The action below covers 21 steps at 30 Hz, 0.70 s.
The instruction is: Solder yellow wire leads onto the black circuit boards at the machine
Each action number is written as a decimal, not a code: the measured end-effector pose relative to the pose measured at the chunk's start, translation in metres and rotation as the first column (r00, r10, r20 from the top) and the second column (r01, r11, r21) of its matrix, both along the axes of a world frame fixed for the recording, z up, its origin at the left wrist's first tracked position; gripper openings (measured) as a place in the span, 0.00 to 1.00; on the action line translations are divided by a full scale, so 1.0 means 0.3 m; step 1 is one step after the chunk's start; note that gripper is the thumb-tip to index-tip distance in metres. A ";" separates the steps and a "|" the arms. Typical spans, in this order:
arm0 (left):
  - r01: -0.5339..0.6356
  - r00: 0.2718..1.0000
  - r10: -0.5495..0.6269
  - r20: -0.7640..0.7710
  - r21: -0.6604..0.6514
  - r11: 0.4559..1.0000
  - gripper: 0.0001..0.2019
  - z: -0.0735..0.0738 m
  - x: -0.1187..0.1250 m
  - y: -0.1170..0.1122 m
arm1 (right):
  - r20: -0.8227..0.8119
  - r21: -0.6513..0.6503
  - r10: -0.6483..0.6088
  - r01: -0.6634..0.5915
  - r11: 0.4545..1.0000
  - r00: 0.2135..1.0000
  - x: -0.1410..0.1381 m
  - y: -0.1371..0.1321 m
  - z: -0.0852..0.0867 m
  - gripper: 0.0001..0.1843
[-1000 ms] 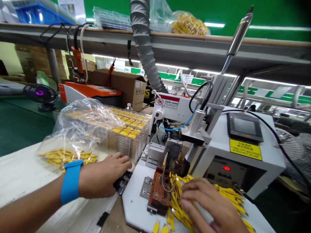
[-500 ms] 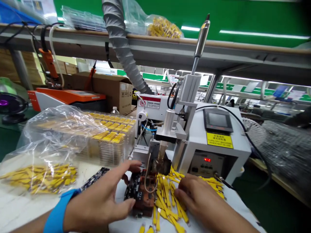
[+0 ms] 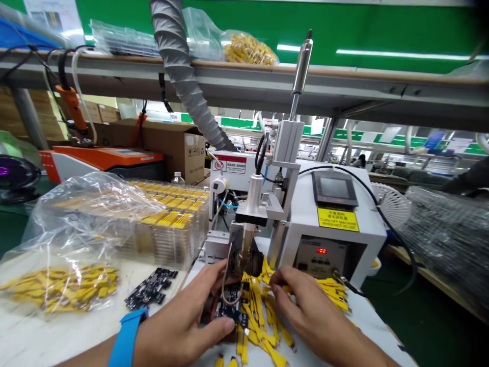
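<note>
My left hand (image 3: pixel 183 321), with a blue wristband (image 3: pixel 126 339), grips a black circuit board (image 3: pixel 231 309) and holds it on an orange-brown fixture (image 3: pixel 209 314) beneath the machine's press head (image 3: pixel 248 255). My right hand (image 3: pixel 309 311) lies just to the right, its fingertips among a heap of yellow strip parts (image 3: pixel 257 316). Whether those fingers pinch a strip is hard to tell. Further left on the white bench lie several black circuit boards (image 3: pixel 151 288), beside a clear plastic bag (image 3: pixel 76 229) holding more yellow strips.
Behind the bag stand stacked clear trays of yellow parts (image 3: pixel 171 224). A white bench machine (image 3: pixel 336 250) with a screen rises right of my hands, its press column above them. A shelf, grey duct hose (image 3: pixel 179 76) and cardboard box (image 3: pixel 164 148) lie beyond.
My left hand has moved from the bench onto the fixture, and a black board now sits under its thumb. My right hand has moved up the yellow heap toward the press head. The view has shifted left.
</note>
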<state>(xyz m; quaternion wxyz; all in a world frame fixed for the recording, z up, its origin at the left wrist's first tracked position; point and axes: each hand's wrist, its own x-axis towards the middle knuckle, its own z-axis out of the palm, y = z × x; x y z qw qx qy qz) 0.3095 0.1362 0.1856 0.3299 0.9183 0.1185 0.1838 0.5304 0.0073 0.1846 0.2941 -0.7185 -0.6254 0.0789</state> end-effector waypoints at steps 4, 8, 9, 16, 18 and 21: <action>-0.069 0.998 0.070 -0.005 0.124 0.990 0.31 0.009 -0.013 0.002 | -0.018 0.122 0.053 -0.051 0.991 0.998 0.005 0.001 0.017 0.10; -0.072 0.997 0.076 -0.009 0.233 0.970 0.19 0.002 -0.034 0.010 | -0.014 0.200 0.158 -0.152 0.968 0.987 -0.006 0.003 0.030 0.10; -0.076 0.997 0.080 -0.006 0.249 0.966 0.19 -0.003 -0.036 0.011 | -0.026 0.223 0.188 -0.178 0.959 0.982 -0.013 0.005 0.029 0.10; -0.069 0.998 0.070 0.004 0.250 0.966 0.19 -0.010 -0.030 -0.001 | -0.004 0.336 0.302 -0.283 0.898 0.953 -0.052 0.023 -0.034 0.16; -0.075 0.997 0.072 0.022 0.236 0.969 0.20 -0.002 -0.029 -0.007 | 0.041 0.327 0.305 -0.302 0.895 0.951 -0.048 0.024 -0.054 0.17; -0.081 0.997 0.074 0.038 0.220 0.972 0.21 0.004 -0.029 -0.011 | 0.074 0.308 0.320 -0.327 0.894 0.945 -0.039 0.023 -0.066 0.18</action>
